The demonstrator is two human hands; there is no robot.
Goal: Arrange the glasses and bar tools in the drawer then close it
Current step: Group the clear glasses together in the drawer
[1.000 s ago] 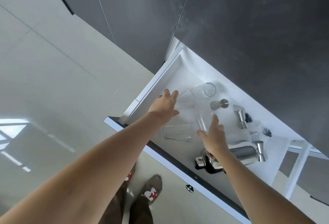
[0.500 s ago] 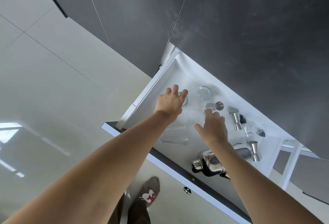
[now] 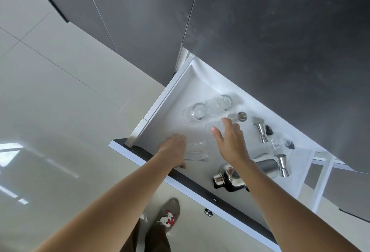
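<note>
At the bottom of the frame two bare forearms reach up into the open drawer [image 3: 152, 109], whose dark front edge crosses the picture diagonally from centre left to lower right. The left hand [image 3: 173, 150] has dropped back from the far glasses, where it was a second ago, to the near edge of the drawer; it now curls around the base of a ribbed glass lying on its side [image 3: 197, 151], fingers closed on it and thumb underneath, so that glass looks to be the next one to stand up or shift. Lower right of centre, the shiny cocktail shaker [image 3: 230, 177] lies on its side near the drawer front, partly hidden by the right forearm, with a jigger [image 3: 283, 165] touching its far end. The right hand [image 3: 232, 141] is spread open, fingertips resting on the rim of an upright glass [image 3: 212, 131] in the middle of the drawer; whether it grips or only steadies it, I cannot tell. Further up, two more glasses [image 3: 195, 113] stand upright side by side near the back left, the nearer one freed since the left hand withdrew. To their right lie a small steel cup [image 3: 239, 116], a second jigger [image 3: 261, 132] and dark-capped bottles [image 3: 280, 141]. Judging by this, three glasses are grouped, one remains, and the drawer is yet to be closed.
</note>
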